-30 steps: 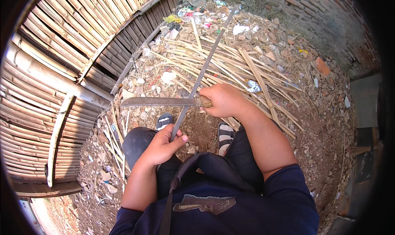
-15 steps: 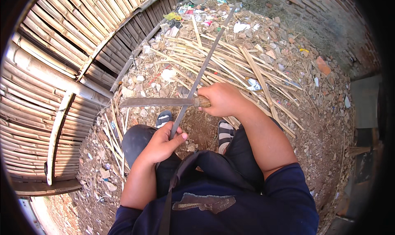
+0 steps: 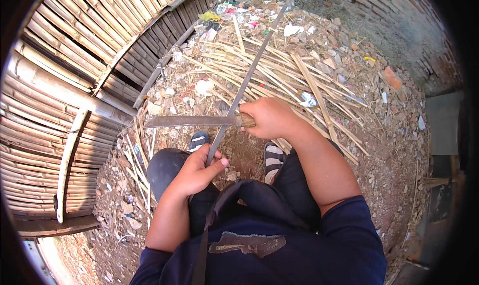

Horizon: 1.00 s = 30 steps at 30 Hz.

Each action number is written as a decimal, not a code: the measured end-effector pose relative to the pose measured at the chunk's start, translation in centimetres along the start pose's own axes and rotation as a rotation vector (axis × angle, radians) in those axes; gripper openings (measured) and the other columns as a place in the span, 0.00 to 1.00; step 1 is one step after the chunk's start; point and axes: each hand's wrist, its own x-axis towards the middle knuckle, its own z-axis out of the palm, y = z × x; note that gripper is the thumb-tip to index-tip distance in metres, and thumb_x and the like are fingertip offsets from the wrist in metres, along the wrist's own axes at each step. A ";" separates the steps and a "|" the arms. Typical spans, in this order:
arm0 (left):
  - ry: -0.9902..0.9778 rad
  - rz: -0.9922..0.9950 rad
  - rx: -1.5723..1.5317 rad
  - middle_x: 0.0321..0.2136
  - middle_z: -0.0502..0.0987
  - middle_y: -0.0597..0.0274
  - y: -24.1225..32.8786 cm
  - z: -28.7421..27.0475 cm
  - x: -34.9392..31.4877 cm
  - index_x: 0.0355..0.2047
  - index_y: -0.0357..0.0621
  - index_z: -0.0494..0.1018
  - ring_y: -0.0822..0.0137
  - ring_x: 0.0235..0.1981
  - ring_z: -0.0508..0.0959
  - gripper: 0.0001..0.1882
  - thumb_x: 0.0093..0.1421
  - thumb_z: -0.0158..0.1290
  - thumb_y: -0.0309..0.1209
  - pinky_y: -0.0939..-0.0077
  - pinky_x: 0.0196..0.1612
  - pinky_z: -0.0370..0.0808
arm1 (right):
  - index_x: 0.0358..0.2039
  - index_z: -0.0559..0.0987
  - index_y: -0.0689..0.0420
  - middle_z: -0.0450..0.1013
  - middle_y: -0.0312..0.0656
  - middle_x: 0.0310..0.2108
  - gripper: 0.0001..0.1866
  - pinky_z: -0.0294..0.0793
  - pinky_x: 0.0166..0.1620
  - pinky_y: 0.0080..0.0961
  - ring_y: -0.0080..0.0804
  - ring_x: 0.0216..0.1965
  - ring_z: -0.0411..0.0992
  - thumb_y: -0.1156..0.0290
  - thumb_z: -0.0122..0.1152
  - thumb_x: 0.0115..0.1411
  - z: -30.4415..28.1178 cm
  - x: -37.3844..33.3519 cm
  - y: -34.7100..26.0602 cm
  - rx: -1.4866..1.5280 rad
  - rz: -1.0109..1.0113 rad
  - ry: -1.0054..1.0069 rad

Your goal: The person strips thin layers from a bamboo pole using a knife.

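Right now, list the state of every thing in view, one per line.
Left hand: gripping the bamboo strip's near end.
Right hand: closed on the knife handle.
Knife: level, blade crossing the strip.
Bamboo strip: slanting away.
Bamboo pile: loose on the ground.

Bright, hard sunlight falls on an outdoor yard. The ground (image 3: 399, 150) is bare reddish-brown dirt strewn with stones, rubble and scraps of litter. From nine to eleven o'clock runs a bamboo fence (image 3: 55, 70) of closely laid poles, crossed by a few loose bamboo slats. At one to two o'clock stands a brick wall (image 3: 399, 15), partly shaded. Near twelve o'clock a heap of pale split bamboo strips (image 3: 299, 80) lies over the debris, with coloured wrappers beyond it.
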 end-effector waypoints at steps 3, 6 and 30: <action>0.044 0.024 -0.035 0.28 0.73 0.72 -0.1 0.2 0.0 0.42 0.42 0.72 0.80 0.28 0.69 0.13 0.69 0.63 0.36 0.81 0.31 0.68 | 0.39 0.82 0.51 0.80 0.50 0.28 0.16 0.78 0.38 0.50 0.55 0.36 0.80 0.57 0.73 0.54 -0.2 0.0 -0.3 0.001 0.012 -0.019; 0.041 0.026 -0.036 0.28 0.73 0.72 -0.2 0.1 0.0 0.43 0.42 0.72 0.80 0.29 0.69 0.14 0.69 0.63 0.36 0.80 0.32 0.68 | 0.38 0.82 0.52 0.80 0.50 0.29 0.16 0.79 0.39 0.50 0.54 0.37 0.81 0.58 0.73 0.54 -0.3 0.0 -0.5 -0.002 0.024 -0.032; 0.059 0.020 -0.028 0.28 0.73 0.71 0.1 0.4 -0.1 0.43 0.41 0.71 0.79 0.28 0.70 0.14 0.69 0.63 0.35 0.80 0.31 0.69 | 0.38 0.82 0.50 0.81 0.48 0.29 0.16 0.79 0.38 0.49 0.53 0.36 0.81 0.56 0.73 0.54 0.3 0.2 -0.1 0.000 -0.002 -0.033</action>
